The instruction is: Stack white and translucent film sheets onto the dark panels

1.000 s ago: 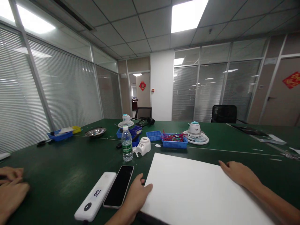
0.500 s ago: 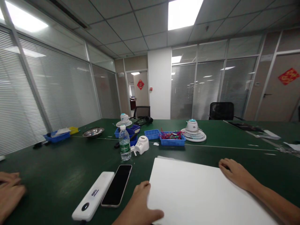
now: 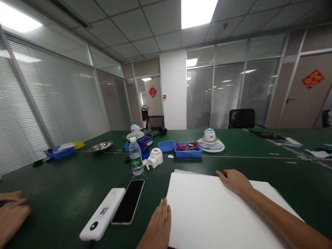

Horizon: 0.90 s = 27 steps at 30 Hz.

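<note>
A stack of large white sheets (image 3: 207,207) lies on the table in front of me, its far edges slightly uneven. My left hand (image 3: 158,223) rests along the stack's left edge, with its fingers stretched out and close together. My right hand (image 3: 233,180) lies on top of the sheets near their far edge, fingers spread, holding nothing; its forearm crosses the right half of the stack. Left of my left hand, a dark-screened phone (image 3: 129,202) lies beside a white power bank (image 3: 103,213) marked with figures.
Beyond stand a water bottle (image 3: 136,157), a white plastic housing (image 3: 155,158), a blue tray of coloured wires (image 3: 188,151) and a fan part (image 3: 210,141). A metal dish (image 3: 100,146) sits farther left. Another person's hands (image 3: 12,214) rest at the left table side.
My right hand has moved left from the stack's right side onto its far edge. My left hand's thumb has come in from the sheet's top, and the fingers now lie straight along the edge.
</note>
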Available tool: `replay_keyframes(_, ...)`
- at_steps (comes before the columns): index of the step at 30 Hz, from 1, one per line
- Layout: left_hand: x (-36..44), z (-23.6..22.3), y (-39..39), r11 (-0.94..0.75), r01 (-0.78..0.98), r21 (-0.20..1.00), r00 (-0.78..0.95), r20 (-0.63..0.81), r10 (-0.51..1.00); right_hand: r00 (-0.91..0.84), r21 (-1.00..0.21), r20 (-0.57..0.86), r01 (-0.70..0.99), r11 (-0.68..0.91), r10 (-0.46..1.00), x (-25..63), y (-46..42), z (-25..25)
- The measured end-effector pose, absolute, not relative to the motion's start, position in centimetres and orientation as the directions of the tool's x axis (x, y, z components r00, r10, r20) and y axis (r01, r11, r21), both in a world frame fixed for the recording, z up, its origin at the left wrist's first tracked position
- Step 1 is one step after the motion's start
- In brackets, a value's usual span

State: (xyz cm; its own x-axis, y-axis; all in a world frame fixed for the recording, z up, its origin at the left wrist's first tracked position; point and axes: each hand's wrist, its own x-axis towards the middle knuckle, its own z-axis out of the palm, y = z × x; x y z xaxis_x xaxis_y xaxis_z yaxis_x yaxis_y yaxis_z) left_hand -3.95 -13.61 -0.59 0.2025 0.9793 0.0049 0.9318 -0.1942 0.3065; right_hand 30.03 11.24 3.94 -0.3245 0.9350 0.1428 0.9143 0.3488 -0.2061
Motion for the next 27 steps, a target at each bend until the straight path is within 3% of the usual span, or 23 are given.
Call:
replay_keyframes(7, -3.3, 0.1, -13.9, -0.115, 0.93, 0.35, 0.128, -0.012, 0.992, -0.369, -0.177, 0.131, 0.904, 0.388, 0.92, 29.3, 10.5, 4.9)
replay_keyframes(11, -3.2, 0.7, -14.8, -0.101, 0.84, 0.532, 0.073, 0.074, 0.995, -0.326, -0.184, 0.116, 0.921, 0.343, 0.938, 29.6, 10.4, 6.5)
replay_keyframes(14, -3.3, 1.3, -14.7, 0.001, 0.57, 0.822, -0.14, 0.096, 0.985, -0.319, -0.175, 0.149, 0.923, 0.343, 0.936, 29.9, 10.1, 8.3)
replay_keyframes(17, -3.2, 1.8, -13.5, 0.051, 0.105, 0.993, -0.199, -0.029, 0.98, -0.317, -0.167, 0.193, 0.922, 0.349, 0.929, 30.4, 9.7, 9.9)
replay_keyframes(20, -1.7, 1.9, -12.1, 0.073, -0.261, 0.963, -0.103, -0.104, 0.989, -0.305, -0.166, 0.213, 0.925, 0.342, 0.928, 31.6, 9.8, 11.1)
replay_keyframes(22, 0.2, 2.0, -11.4, 0.019, -0.391, 0.92, -0.028, -0.032, 0.999, -0.302, -0.174, 0.216, 0.924, 0.341, 0.928, 32.8, 9.9, 11.4)
replay_keyframes(24, 2.4, 2.5, -10.9, -0.029, -0.45, 0.892, -0.009, 0.028, 1.0, -0.3, -0.188, 0.214, 0.921, 0.341, 0.93, 34.3, 9.9, 11.4)
replay_keyframes(27, 5.3, 4.2, -10.1, 0.018, -0.429, 0.903, -0.005, -0.022, 1.0, -0.298, -0.198, 0.225, 0.918, 0.343, 0.928, 37.2, 8.8, 10.2)
